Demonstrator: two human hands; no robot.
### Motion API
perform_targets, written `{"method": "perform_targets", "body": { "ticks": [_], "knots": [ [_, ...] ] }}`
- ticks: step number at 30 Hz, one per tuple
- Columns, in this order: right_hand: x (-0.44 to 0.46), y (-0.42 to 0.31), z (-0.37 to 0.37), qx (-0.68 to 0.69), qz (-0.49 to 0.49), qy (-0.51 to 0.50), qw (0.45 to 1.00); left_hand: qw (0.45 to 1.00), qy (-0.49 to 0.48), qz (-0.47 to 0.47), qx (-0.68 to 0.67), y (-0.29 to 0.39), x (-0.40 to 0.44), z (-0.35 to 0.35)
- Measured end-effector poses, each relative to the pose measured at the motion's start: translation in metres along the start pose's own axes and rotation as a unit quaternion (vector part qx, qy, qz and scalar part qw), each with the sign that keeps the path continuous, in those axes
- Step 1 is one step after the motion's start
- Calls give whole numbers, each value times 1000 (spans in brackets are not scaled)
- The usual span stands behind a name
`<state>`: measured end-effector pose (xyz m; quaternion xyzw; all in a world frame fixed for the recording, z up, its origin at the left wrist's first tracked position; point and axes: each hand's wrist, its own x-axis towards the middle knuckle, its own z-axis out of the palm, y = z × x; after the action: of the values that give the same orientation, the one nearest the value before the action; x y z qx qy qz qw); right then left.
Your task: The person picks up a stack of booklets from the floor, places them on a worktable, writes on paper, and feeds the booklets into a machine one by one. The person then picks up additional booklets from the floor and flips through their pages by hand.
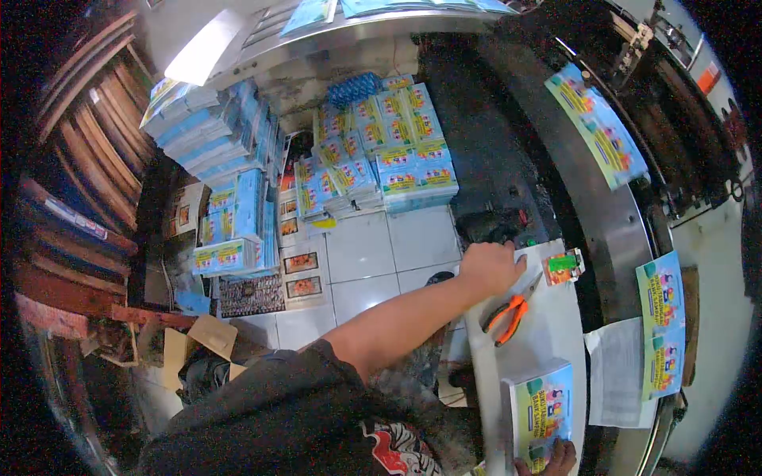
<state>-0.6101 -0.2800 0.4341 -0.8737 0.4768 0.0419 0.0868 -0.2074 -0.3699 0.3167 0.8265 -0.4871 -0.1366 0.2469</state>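
My left hand (494,266) reaches out to the far end of the white worktop (490,353), at the edge of a dark machine part (486,226) with small green and red spots. Its fingertips are partly hidden, and nothing shows in them. Just nearer lie orange-handled pliers (508,312), touched by neither hand. At the bottom, my right hand (548,460) rests on the near end of a stack of printed sheets (544,406), its thumb apart from the fingers. A small coloured packet with a green item (562,264) lies to the right of my left hand.
Tall stacks of blue and yellow prints (230,208) and lower ones (417,170) stand on the tiled floor (361,246). An open cardboard box (213,333) is at lower left. Wooden frames (103,127) lean at far left. More prints (663,325) lie on the machine at right.
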Motion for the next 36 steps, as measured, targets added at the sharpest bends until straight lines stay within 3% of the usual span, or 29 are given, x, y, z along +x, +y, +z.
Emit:
{"method": "perform_targets", "body": {
  "ticks": [4, 5, 9, 11, 12, 13, 16, 17, 19, 21, 23, 24, 26, 27, 28, 29, 31, 33, 35, 36],
  "knots": [
    [-4, 2, 3, -11, -19, 25, 999, 998, -49, -26, 9, 3, 5, 2],
    [-5, -3, -3, 3, 18, -6, 1000, 996, -84, -24, 25, 2, 7, 3],
    [-9, -5, -19, 28, 141, -85, 986, 998, -60, -30, 15, 8, 4, -3],
    [-7, 10, -52, -105, 220, -170, 955, 998, -54, -20, 21, 6, 6, -3],
    [-27, 68, -37, -19, 120, 8, 993, 998, -49, -24, 37, 5, 5, -1],
    [-17, 87, -56, 99, 237, 61, 964, 998, -55, -17, 36, 5, 3, -1],
    [5, 158, -107, -67, 191, 248, 947, 998, -35, -23, 37, 9, 4, -3],
    [33, 132, -141, -12, 242, 293, 925, 998, -41, -34, 45, 9, 5, -2],
    [83, 127, -168, -114, 88, 451, 881, 996, -49, -41, 55, 9, 6, -1],
    [142, 103, -171, -38, 60, 510, 857, 998, -35, -28, 50, 8, 5, -3],
    [192, 148, -139, -139, 8, 469, 872, 998, -36, -29, 53, 10, 5, -4],
    [210, 152, -119, -185, 45, 395, 899, 997, -39, -31, 55, 10, 4, -4],
    [234, 128, -81, -31, 121, 266, 956, 997, -35, -33, 58, 10, 3, -4],
    [230, 129, -53, -285, 9, 285, 915, 997, -33, -37, 57, 10, 3, -5],
    [222, 110, -48, -216, 20, 243, 945, 997, -31, -37, 57, 10, 4, -7],
    [215, 104, -36, -217, -8, 275, 936, 997, -32, -37, 55, 10, 5, -7],
    [183, 93, -25, -111, 29, 209, 971, 997, -39, -34, 54, 10, 2, -3],
    [140, 68, -21, -40, 3, 184, 982, 998, -8, -24, 57, 8, 4, 2],
    [88, 46, -21, 29, 42, 84, 995, 998, -19, -28, 56, 10, 3, -1],
    [61, 35, -23, -9, -2, 70, 998, 997, -25, -36, 57, 11, 3, -2]
  ]
}}
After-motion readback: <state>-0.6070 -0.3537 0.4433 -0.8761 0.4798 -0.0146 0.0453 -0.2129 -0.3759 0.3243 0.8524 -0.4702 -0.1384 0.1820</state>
